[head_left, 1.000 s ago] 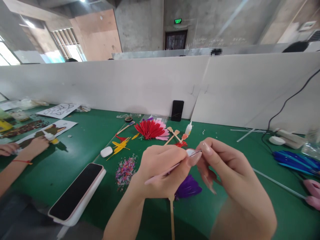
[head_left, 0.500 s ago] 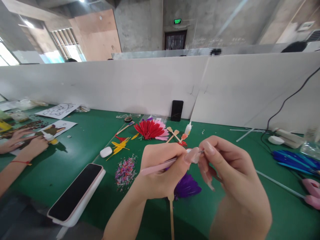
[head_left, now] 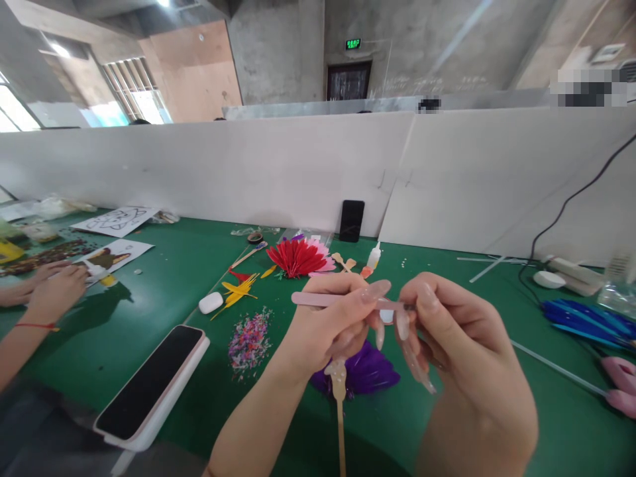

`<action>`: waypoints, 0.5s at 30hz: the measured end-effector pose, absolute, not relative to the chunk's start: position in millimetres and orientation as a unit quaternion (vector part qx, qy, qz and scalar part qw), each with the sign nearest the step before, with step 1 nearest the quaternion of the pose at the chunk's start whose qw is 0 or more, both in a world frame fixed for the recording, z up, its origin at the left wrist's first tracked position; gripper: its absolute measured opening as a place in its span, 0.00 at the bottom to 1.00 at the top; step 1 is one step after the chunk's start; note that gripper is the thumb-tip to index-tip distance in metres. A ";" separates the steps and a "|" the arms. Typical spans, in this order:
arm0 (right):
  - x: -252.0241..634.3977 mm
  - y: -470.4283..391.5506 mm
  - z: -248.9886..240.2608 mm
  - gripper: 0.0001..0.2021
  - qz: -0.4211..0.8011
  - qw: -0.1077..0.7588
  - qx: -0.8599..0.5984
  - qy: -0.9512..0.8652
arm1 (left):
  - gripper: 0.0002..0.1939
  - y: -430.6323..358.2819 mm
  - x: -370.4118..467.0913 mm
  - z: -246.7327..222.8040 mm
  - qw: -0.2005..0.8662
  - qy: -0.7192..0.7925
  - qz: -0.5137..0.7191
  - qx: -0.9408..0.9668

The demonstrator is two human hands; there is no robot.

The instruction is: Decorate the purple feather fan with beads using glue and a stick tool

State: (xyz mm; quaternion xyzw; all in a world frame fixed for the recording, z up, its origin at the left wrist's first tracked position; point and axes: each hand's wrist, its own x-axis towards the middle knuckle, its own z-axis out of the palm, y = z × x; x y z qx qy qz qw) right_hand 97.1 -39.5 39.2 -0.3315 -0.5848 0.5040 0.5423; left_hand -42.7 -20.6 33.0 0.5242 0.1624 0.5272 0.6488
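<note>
My left hand point(head_left: 332, 318) is closed on a slim pale pink tool point(head_left: 318, 300), held almost level and pointing right. At its dark tip, my right hand point(head_left: 462, 358) pinches thumb and finger together; any small piece between them is too hidden to name. Below my hands lies a fan of purple feathers point(head_left: 372, 371). A wooden stick point(head_left: 341, 424) with a shaped, shiny wet-looking head overlaps the fan's near edge. Partly covered behind my fingers is a small white round thing point(head_left: 386, 317).
Red feathers point(head_left: 298, 258), yellow feathers point(head_left: 239, 289) and colourful confetti point(head_left: 250, 341) lie ahead and left. A phone point(head_left: 152, 384) rests at front left; another phone point(head_left: 352, 220) leans on the white partition point(head_left: 248, 172). Blue feathers point(head_left: 586, 318) lie right. Another person's hands point(head_left: 62, 288) work at far left.
The pink tool has turned from slanting to nearly level, and my left fingers have shifted along it. More of the wooden stick's head shows. The other person's hand has moved slightly left.
</note>
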 end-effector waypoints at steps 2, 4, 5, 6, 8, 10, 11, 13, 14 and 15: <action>97.1 -39.9 38.4 0.14 0.515 0.541 -0.327 -0.579 | 0.15 -19.0 -43.1 33.2 0.660 0.151 0.513 0.527; 96.8 -40.3 38.1 0.14 0.526 0.545 -0.316 -0.571 | 0.15 -17.0 -44.4 33.3 0.666 0.140 0.500 0.535; 96.5 -40.4 38.1 0.14 0.531 0.548 -0.310 -0.567 | 0.15 -16.3 -45.1 33.3 0.667 0.136 0.497 0.539; 96.3 -40.4 38.2 0.14 0.536 0.548 -0.306 -0.564 | 0.15 -15.8 -45.6 33.3 0.664 0.134 0.496 0.542; 96.1 -40.3 38.8 0.14 0.543 0.545 -0.305 -0.561 | 0.15 -15.8 -46.3 33.1 0.648 0.140 0.509 0.549; 96.1 -40.1 39.6 0.14 0.548 0.541 -0.308 -0.559 | 0.15 -16.6 -46.5 32.4 0.620 0.156 0.527 0.560; 96.2 -40.1 40.0 0.14 0.549 0.539 -0.309 -0.560 | 0.15 -17.0 -46.7 31.9 0.603 0.163 0.534 0.570; 96.7 -40.5 40.4 0.14 0.547 0.537 -0.310 -0.563 | 0.14 -17.9 -47.2 31.1 0.562 0.172 0.546 0.597; 96.9 -40.8 40.4 0.14 0.546 0.536 -0.310 -0.564 | 0.14 -18.2 -47.6 31.1 0.538 0.174 0.552 0.613; 97.2 -41.3 40.4 0.15 0.545 0.536 -0.310 -0.565 | 0.14 -18.6 -48.1 31.5 0.510 0.175 0.561 0.628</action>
